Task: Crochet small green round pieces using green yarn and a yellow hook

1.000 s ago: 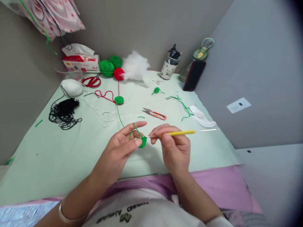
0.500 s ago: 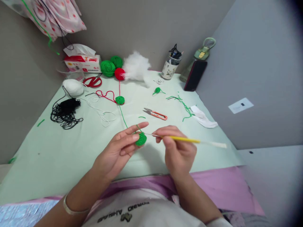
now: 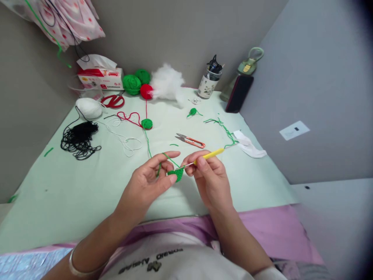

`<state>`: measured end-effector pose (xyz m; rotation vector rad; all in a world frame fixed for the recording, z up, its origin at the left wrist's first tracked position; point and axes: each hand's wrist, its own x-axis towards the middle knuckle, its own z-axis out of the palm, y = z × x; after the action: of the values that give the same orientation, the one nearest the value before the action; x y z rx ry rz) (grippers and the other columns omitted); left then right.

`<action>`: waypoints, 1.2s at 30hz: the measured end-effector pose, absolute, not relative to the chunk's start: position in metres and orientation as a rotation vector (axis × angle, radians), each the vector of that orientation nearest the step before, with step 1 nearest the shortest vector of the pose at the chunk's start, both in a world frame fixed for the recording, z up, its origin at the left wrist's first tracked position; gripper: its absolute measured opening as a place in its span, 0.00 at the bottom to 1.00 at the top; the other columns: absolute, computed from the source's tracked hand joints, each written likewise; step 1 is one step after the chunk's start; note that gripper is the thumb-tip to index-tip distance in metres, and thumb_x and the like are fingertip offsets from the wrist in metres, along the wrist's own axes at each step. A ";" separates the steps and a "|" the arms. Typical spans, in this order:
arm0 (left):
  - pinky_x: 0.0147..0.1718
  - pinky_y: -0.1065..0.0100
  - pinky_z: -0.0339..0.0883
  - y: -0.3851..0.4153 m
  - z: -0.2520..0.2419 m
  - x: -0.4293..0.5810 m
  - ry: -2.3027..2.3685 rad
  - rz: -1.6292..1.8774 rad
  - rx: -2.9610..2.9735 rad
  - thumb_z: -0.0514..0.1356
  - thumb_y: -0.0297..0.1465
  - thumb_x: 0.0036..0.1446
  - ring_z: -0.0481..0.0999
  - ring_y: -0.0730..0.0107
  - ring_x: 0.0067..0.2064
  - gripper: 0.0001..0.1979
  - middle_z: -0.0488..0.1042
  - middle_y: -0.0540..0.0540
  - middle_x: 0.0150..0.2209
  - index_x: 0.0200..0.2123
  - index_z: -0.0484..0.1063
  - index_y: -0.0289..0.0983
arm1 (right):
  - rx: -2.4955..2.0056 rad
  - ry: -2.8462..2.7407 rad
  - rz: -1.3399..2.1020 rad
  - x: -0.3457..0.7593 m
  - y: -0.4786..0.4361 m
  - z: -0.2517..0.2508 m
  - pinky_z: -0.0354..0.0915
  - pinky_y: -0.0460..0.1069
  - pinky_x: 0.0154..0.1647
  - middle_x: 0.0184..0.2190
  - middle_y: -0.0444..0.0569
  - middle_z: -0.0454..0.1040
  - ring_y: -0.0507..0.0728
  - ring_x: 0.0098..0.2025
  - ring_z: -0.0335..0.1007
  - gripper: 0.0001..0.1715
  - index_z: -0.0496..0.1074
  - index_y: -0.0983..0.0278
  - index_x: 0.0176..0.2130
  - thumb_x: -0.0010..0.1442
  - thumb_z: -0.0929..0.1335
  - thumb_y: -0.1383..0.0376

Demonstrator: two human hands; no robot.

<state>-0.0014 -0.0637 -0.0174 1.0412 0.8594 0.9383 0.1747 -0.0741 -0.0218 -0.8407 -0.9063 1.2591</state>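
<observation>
My left hand [image 3: 150, 177] pinches a small green crocheted piece [image 3: 177, 175] between thumb and fingers, and green yarn runs over its raised index finger. In my right hand [image 3: 211, 177] is a crochet hook [image 3: 214, 154] with a yellow handle, its metal tip at the top edge of the crocheted piece. The green strand [image 3: 147, 142] leads from my left hand up to a small green ball [image 3: 147, 124] on the table. Just beyond my hands lie orange thread snips [image 3: 192, 141].
Black yarn [image 3: 80, 138], a white yarn ball [image 3: 89, 108] and red scissors [image 3: 113, 101] lie at left. Behind are a tissue box [image 3: 101, 79], green and red yarn balls [image 3: 132, 84] and white stuffing [image 3: 167, 83]. A pen jar [image 3: 207, 84], phone [image 3: 239, 94] and bottle [image 3: 247, 66] stand at back right.
The hook has turned, its handle now pointing up and right, with its tip against the crocheted piece. My left hand has tilted the piece, and its index finger has bent slightly.
</observation>
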 end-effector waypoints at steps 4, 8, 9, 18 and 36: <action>0.39 0.72 0.64 -0.064 -0.018 0.000 0.911 0.941 1.094 0.70 0.31 0.61 0.67 0.73 0.35 0.18 0.70 0.53 0.36 0.54 0.82 0.52 | -0.848 -0.992 1.209 0.177 -0.074 -0.021 0.68 0.48 0.38 0.33 0.44 0.81 0.51 0.34 0.73 0.11 0.82 0.58 0.37 0.70 0.71 0.58; 0.39 0.71 0.64 -0.065 -0.016 0.000 0.959 0.943 1.108 0.71 0.31 0.61 0.67 0.72 0.35 0.19 0.71 0.52 0.36 0.55 0.82 0.51 | -0.838 -1.136 1.110 0.180 -0.076 -0.023 0.71 0.50 0.39 0.35 0.46 0.81 0.54 0.36 0.75 0.10 0.81 0.58 0.39 0.71 0.70 0.58; 0.39 0.71 0.64 -0.065 -0.015 0.000 0.971 0.941 1.105 0.71 0.32 0.60 0.67 0.72 0.36 0.19 0.71 0.52 0.36 0.55 0.82 0.50 | -0.836 -1.176 1.074 0.181 -0.077 -0.023 0.72 0.50 0.38 0.35 0.46 0.82 0.54 0.37 0.76 0.10 0.81 0.59 0.40 0.71 0.70 0.59; 0.38 0.68 0.64 -0.068 -0.010 0.005 1.112 1.030 1.226 0.70 0.28 0.59 0.63 0.73 0.31 0.18 0.71 0.52 0.35 0.52 0.84 0.49 | -0.875 -1.676 0.465 0.182 -0.088 -0.013 0.73 0.55 0.42 0.39 0.50 0.82 0.57 0.41 0.78 0.12 0.77 0.60 0.48 0.73 0.65 0.70; 0.30 0.72 0.60 -0.058 -0.008 -0.003 0.721 0.858 0.676 0.73 0.32 0.58 0.53 0.81 0.23 0.21 0.69 0.55 0.28 0.56 0.83 0.40 | -0.867 -1.242 0.634 0.178 -0.089 -0.021 0.73 0.52 0.30 0.33 0.48 0.80 0.55 0.31 0.74 0.10 0.81 0.57 0.42 0.72 0.68 0.64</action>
<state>-0.0027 -0.0582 -0.0080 0.6761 0.7205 0.8580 0.1782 -0.0886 -0.0211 -0.8667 -1.2424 0.6340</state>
